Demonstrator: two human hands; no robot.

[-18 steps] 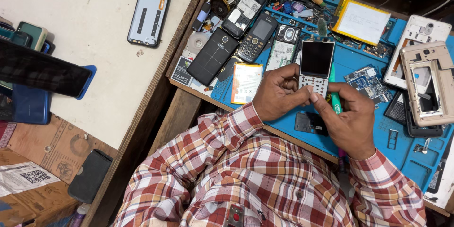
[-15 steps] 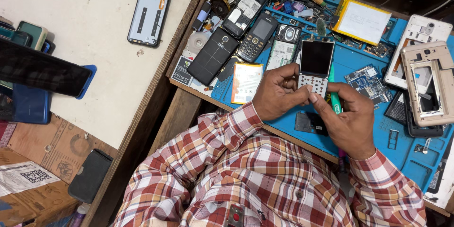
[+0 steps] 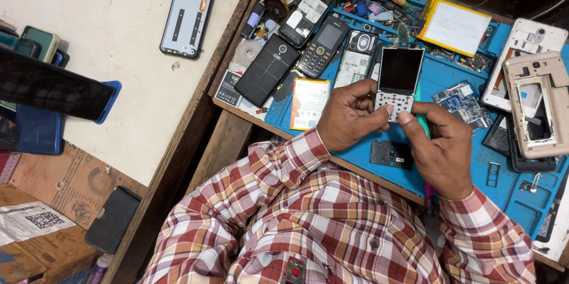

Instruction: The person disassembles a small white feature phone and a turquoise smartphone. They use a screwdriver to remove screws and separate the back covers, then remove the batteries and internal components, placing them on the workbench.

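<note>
A small keypad phone with a dark screen is pinched at its lower end between the fingers of the left hand and the right hand, both closed on it. It is held face up just above the blue work mat. A green-handled tool is also gripped in the right hand. A dark back cover lies on the mat below the hands, and an orange-edged battery just beside the left hand. Further off, a phone frame lies to the right and a phone back panel on the white table
</note>
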